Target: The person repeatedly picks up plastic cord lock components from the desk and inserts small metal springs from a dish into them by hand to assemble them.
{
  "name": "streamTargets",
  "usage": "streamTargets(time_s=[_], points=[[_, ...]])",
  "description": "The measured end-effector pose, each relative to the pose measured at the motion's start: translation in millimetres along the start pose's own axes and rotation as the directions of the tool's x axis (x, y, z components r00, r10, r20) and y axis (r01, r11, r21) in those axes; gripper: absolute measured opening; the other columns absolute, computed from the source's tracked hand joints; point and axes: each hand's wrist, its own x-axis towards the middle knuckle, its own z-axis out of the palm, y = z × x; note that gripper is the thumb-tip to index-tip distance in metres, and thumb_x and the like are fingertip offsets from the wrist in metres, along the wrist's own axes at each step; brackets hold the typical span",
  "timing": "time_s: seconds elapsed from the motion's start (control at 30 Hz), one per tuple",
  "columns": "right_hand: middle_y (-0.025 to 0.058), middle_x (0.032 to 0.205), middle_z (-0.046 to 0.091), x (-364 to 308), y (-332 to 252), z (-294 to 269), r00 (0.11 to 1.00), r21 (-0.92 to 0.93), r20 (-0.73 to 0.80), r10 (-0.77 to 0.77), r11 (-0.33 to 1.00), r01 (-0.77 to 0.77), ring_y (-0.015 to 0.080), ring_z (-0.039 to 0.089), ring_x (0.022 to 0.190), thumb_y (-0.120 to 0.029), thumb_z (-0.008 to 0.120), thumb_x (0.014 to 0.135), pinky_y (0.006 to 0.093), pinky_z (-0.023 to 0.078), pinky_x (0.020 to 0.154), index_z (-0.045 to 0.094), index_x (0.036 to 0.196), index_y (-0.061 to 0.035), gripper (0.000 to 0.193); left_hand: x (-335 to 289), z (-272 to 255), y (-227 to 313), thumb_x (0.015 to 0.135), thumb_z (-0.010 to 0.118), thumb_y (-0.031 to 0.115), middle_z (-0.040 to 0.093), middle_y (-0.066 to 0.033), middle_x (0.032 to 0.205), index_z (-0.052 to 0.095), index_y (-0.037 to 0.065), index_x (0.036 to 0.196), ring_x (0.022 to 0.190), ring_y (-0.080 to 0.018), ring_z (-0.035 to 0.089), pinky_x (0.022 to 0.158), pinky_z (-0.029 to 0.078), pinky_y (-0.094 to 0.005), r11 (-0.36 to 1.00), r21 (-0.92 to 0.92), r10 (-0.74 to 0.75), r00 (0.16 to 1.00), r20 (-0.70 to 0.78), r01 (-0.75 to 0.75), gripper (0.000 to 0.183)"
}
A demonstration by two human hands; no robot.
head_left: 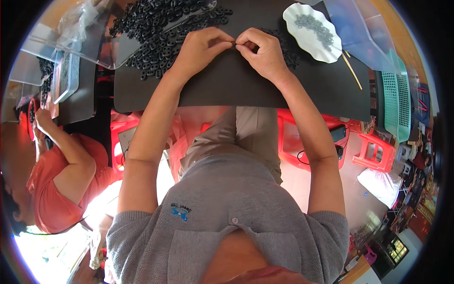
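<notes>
Above the dark table [227,90], my left hand [200,51] and my right hand [266,56] meet fingertip to fingertip. Thumb and forefinger of each are pinched on a small dark piece [234,44], mostly hidden by the fingers. Many small black parts with holes [161,54] lie heaped beside and beyond my left hand. More black parts [289,57] lie just behind my right hand. To the right, a white wavy-edged plate [296,13] holds a scatter of tiny grey pieces [317,29].
Thin wooden sticks [352,71] lie by the plate. Clear plastic bins [362,28] and a green basket [397,102] stand at the right. Red stools [376,152] are below, one holding a phone [338,133]. At left, a person in red [71,180] works at another table.
</notes>
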Motion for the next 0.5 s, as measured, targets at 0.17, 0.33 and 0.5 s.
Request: streamTargets(time_s=[0.17, 0.33, 0.5], points=[[0.0002, 0.086, 0.068, 29.6, 1.8, -91.9, 0.921, -0.312, -0.388, -0.035, 0.945, -0.096, 0.0082, 0.062, 0.075, -0.01, 0.069, 0.088, 0.0243, 0.05, 0.071, 0.069, 0.095, -0.0059, 0.007, -3.1, 0.6, 6.0, 0.088, 0.069, 0.009, 0.068, -0.0047, 0.087, 0.071, 0.004, 0.104, 0.075, -0.0115, 0.064, 0.069, 0.051, -0.0258, 0.999, -0.042, 0.006, 0.997, -0.072, -0.009, 0.017], [0.0066, 0.1, 0.073, 55.7, 60.0, -277.8, 0.773, -0.556, -0.623, -0.117, 0.761, -0.333, 0.0153, 0.069, 0.095, -0.022, 0.069, 0.088, 0.0273, 0.052, 0.082, 0.071, 0.112, -0.0109, 0.027, -0.2, 4.1, 8.1, 0.086, 0.067, 0.006, 0.068, -0.0093, 0.092, 0.07, 0.004, 0.099, 0.077, -0.0232, 0.065, 0.07, 0.052, -0.0316, 0.998, 0.053, 0.039, 0.999, 0.001, -0.039, 0.013], [0.0064, 0.091, 0.071, 47.5, 72.9, -306.8, 0.857, -0.88, -0.414, -0.308, 0.377, -0.289, 0.0232, 0.069, 0.086, -0.021, 0.066, 0.087, 0.0329, 0.052, 0.081, 0.072, 0.107, -0.0124, 0.022, -2.4, 8.0, 5.2, 0.086, 0.067, 0.005, 0.065, -0.0073, 0.09, 0.07, 0.004, 0.099, 0.075, -0.0203, 0.063, 0.069, 0.052, -0.0301, 0.994, 0.075, 0.087, 0.996, -0.027, -0.085, 0.013]])
